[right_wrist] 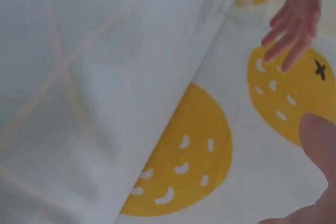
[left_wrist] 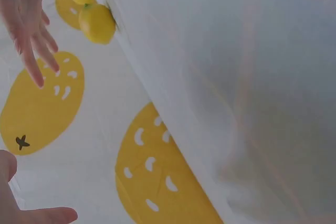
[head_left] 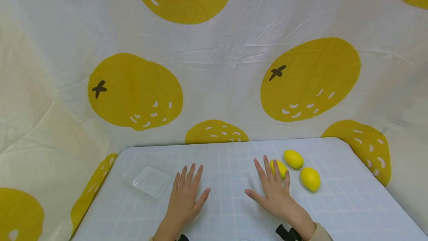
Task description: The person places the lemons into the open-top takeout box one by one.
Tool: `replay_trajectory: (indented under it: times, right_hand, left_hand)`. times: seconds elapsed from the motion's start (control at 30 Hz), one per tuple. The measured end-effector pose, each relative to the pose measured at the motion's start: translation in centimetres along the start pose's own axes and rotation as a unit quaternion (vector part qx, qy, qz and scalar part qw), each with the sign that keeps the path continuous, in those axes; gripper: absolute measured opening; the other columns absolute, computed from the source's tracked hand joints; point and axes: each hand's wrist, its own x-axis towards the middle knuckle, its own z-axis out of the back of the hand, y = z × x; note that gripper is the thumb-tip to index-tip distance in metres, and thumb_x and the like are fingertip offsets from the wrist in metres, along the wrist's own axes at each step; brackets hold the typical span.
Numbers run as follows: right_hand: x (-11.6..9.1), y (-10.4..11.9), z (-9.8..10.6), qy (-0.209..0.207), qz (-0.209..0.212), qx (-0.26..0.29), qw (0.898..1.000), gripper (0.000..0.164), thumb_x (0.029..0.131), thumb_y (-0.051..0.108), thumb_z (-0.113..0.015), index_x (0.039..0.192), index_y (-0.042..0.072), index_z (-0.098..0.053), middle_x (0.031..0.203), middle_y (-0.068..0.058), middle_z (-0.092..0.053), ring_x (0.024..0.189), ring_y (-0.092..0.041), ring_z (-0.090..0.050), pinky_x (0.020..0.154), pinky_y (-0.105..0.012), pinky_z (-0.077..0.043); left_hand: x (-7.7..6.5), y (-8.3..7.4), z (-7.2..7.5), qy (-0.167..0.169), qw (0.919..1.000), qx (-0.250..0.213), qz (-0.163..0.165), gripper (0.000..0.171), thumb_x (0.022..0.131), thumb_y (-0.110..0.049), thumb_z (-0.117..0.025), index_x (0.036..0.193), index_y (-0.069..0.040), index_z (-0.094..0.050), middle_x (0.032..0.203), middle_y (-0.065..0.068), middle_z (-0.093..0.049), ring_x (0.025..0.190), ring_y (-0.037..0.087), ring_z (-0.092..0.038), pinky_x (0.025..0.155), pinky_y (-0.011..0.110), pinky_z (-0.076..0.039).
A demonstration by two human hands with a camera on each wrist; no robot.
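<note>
My left hand (head_left: 185, 198) hangs over the table with straight, spread fingers and holds nothing. Just left of it lies a clear plastic tray (head_left: 152, 177). On the other side, my right hand (head_left: 275, 194) is likewise spread and holds nothing. Its fingers partly cover one lemon (head_left: 280, 169) in the head view; whether they touch it I cannot tell. A second lemon (head_left: 293, 159) sits behind, and a third lemon (head_left: 310, 179) lies to the right. In the left wrist view, two lemons (left_wrist: 97, 23) show near the right hand (left_wrist: 29, 22).
A pale checked cloth covers the table (head_left: 227, 203), which has rounded far corners. Behind it hangs a white curtain (head_left: 220, 84) printed with large yellow fruit, close against the back edge and along both sides.
</note>
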Motion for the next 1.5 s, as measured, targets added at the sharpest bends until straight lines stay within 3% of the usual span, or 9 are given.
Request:
replay_trajectory:
  times: [0.23,0.43,0.57,0.67,0.83,1.07,1.33,1.47,1.5]
  right_hand:
    - [1.1,0.9,0.0,-0.015,0.001,0.103,0.995,0.091,0.096,0.052,-0.057,0.161,0.018,-0.002,0.165,-0.017,0.007,0.148,-0.045,0.005,0.105,-0.076,0.004]
    - [2.1,1.3,-0.4,-0.039,-0.001,0.201,0.979,0.09,0.097,0.045,-0.059,0.16,0.014,-0.003,0.165,-0.017,-0.003,0.149,-0.042,-0.007,0.11,-0.073,-0.004]
    - [2.7,1.8,-0.7,-0.044,0.0,0.261,0.964,0.086,0.098,0.044,-0.059,0.16,0.016,-0.006,0.165,-0.014,-0.008,0.149,-0.041,-0.012,0.111,-0.072,-0.012]
    - [3.2,2.4,-1.1,-0.038,-0.002,0.307,0.951,0.083,0.098,0.041,-0.059,0.159,0.019,-0.007,0.165,-0.012,-0.009,0.149,-0.04,-0.013,0.11,-0.071,-0.016]
    - [4.3,3.5,-2.5,-0.027,-0.003,0.394,0.919,0.075,0.101,0.034,-0.057,0.158,0.017,-0.012,0.164,-0.011,-0.013,0.149,-0.037,-0.016,0.112,-0.069,-0.017]
    - [5.8,5.5,-4.9,-0.003,0.0,0.499,0.866,0.065,0.103,0.024,-0.052,0.156,0.009,-0.017,0.162,-0.015,-0.019,0.148,-0.038,-0.02,0.115,-0.06,-0.021]
    - [7.2,8.2,-7.8,0.051,0.029,0.546,0.836,0.062,0.105,0.024,-0.048,0.155,0.006,-0.016,0.162,-0.015,-0.019,0.148,-0.034,-0.021,0.117,-0.052,-0.024]
    - [8.0,9.4,-9.5,0.069,0.029,0.561,0.824,0.064,0.105,0.03,-0.048,0.155,0.006,-0.017,0.162,-0.014,-0.021,0.148,-0.033,-0.023,0.117,-0.051,-0.024]
    - [8.1,9.7,-9.9,0.071,0.028,0.565,0.822,0.065,0.105,0.031,-0.049,0.155,0.005,-0.017,0.161,-0.014,-0.022,0.147,-0.033,-0.024,0.117,-0.051,-0.024]
  left_hand:
    - [0.1,0.3,1.1,-0.031,0.9913,-0.124,0.032,0.051,0.098,-0.03,-0.058,0.144,-0.009,-0.05,0.142,0.01,-0.055,0.13,0.033,-0.05,0.102,0.058,-0.042]
    - [-0.1,0.6,2.6,-0.085,0.9687,-0.22,0.078,0.038,0.101,-0.015,-0.053,0.138,-0.01,-0.056,0.135,-0.001,-0.059,0.121,0.02,-0.055,0.099,0.037,-0.044]
    - [-0.2,1.1,3.6,-0.145,0.9462,-0.281,0.067,0.035,0.099,-0.001,-0.047,0.133,-0.003,-0.058,0.129,0.004,-0.063,0.113,0.023,-0.058,0.094,0.022,-0.042]
    - [-0.4,1.6,4.1,-0.188,0.9325,-0.304,0.052,0.037,0.097,0.006,-0.043,0.129,0.0,-0.059,0.124,0.007,-0.065,0.109,0.024,-0.059,0.091,0.019,-0.041]
    - [-1.1,3.1,4.6,-0.229,0.9238,-0.302,0.052,0.036,0.095,0.007,-0.042,0.126,0.002,-0.061,0.118,0.011,-0.067,0.106,0.021,-0.06,0.088,0.017,-0.04]
    - [-2.1,6.0,5.4,-0.273,0.9036,-0.304,0.129,0.03,0.099,0.003,-0.042,0.121,0.004,-0.062,0.112,0.016,-0.067,0.104,0.014,-0.06,0.085,0.014,-0.042]
    - [-2.8,9.5,6.4,-0.352,0.8572,-0.295,0.233,0.029,0.102,-0.005,-0.041,0.121,0.008,-0.059,0.111,0.013,-0.067,0.101,0.012,-0.058,0.086,0.017,-0.04]
    - [-3.2,11.2,6.1,-0.404,0.8082,-0.314,0.291,0.032,0.099,-0.003,-0.04,0.123,0.009,-0.058,0.113,0.007,-0.067,0.102,0.015,-0.057,0.087,0.018,-0.039]
    - [-3.3,11.6,6.0,-0.42,0.7892,-0.331,0.302,0.033,0.097,-0.002,-0.04,0.123,0.009,-0.057,0.113,0.007,-0.067,0.102,0.016,-0.056,0.088,0.019,-0.04]
